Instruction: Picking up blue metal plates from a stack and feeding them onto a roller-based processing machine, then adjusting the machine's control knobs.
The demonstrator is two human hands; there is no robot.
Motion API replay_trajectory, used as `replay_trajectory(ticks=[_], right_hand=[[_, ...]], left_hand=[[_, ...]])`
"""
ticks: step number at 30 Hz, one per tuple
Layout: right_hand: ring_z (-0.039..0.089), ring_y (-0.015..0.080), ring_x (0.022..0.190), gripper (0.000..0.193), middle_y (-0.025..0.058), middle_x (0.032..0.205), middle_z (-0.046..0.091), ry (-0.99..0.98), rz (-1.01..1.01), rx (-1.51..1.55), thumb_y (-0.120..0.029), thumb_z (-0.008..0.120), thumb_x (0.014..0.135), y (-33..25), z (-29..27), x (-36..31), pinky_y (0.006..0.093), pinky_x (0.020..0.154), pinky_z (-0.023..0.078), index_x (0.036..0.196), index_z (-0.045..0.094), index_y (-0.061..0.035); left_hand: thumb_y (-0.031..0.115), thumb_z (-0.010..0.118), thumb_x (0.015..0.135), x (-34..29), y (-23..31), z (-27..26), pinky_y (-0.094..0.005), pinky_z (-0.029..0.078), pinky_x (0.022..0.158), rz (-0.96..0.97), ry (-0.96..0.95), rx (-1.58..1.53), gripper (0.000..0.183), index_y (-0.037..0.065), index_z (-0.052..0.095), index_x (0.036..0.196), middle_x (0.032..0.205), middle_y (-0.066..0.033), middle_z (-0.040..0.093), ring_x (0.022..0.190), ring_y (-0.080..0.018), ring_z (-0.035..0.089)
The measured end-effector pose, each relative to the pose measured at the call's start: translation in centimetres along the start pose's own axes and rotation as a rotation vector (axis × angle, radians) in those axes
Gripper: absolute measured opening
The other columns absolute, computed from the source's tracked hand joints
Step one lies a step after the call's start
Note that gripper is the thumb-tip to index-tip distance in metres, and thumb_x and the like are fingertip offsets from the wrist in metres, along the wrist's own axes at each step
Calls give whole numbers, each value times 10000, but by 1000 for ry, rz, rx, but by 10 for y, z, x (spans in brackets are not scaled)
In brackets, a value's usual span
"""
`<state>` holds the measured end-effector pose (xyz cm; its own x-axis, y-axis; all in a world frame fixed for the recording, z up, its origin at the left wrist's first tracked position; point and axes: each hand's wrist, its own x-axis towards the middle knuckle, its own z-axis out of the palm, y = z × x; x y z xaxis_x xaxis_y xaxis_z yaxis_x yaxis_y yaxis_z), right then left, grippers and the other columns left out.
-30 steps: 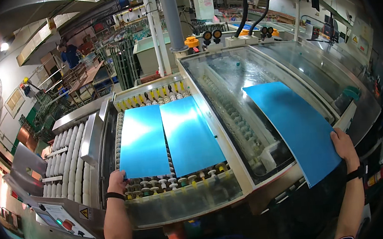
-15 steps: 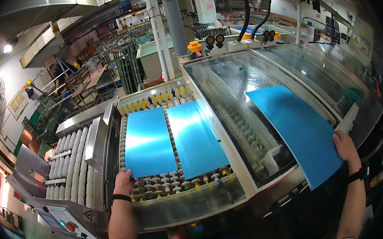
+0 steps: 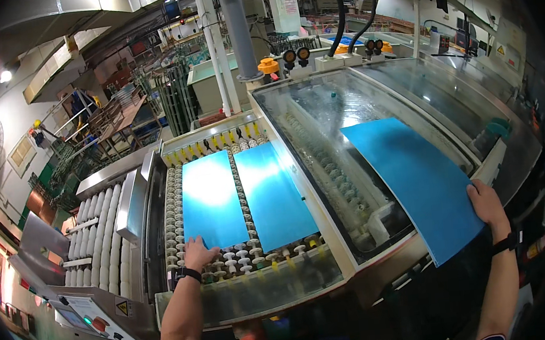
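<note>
Two blue rectangular sheets lie side by side on the roller bed, a left sheet [image 3: 212, 204] and a right sheet [image 3: 275, 199], with a narrow gap between them. My left hand [image 3: 200, 254] is at the near edge of the left sheet, fingers spread over its near left corner and thumb apart. A third, larger-looking blue sheet [image 3: 417, 190] slants over the machine's clear cover. My right hand [image 3: 487, 204] grips that sheet by its right edge, near the closest corner; the fingers beneath are partly hidden.
White and yellow wheels of the roller bed [image 3: 232, 264] show around the sheets. Left of it stands a steel unit with white rollers [image 3: 100, 237] and a control panel [image 3: 91, 322]. The clear cover [image 3: 309, 102] has a raised frame. A grey pipe [image 3: 235, 31] rises behind.
My left hand has moved right and inward from beside the left sheet's corner onto its near edge. More rollers show left of that sheet. My right hand keeps its hold on the third sheet.
</note>
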<state>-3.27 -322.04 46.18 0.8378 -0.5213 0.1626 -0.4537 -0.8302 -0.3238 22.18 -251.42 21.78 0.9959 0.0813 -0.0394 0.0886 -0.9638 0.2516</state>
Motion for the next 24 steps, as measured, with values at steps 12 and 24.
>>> replay_trajectory(ticks=[12,24], right_hand=[[615,414,1115,495,226,1150,673,22,3,-249,-441,483,965,-13,-5,3,501,963,481,1145,670,-19],[630,382,1043,476,174,1095,662,-28,-163,-262,-433,528,937,-35,-9,-11,487,879,507,1041,687,3]], left_hand=[[334,718,890,-56,144,-49,-445,456,1042,257,-10,-431,653,-73,521,1361,1368,-293,547,1267,-380,544],[275,719,931,-253,401,-108,-283,541,772,318,-844,-1328,595,-78,451,1328,1110,-127,628,925,-148,639]])
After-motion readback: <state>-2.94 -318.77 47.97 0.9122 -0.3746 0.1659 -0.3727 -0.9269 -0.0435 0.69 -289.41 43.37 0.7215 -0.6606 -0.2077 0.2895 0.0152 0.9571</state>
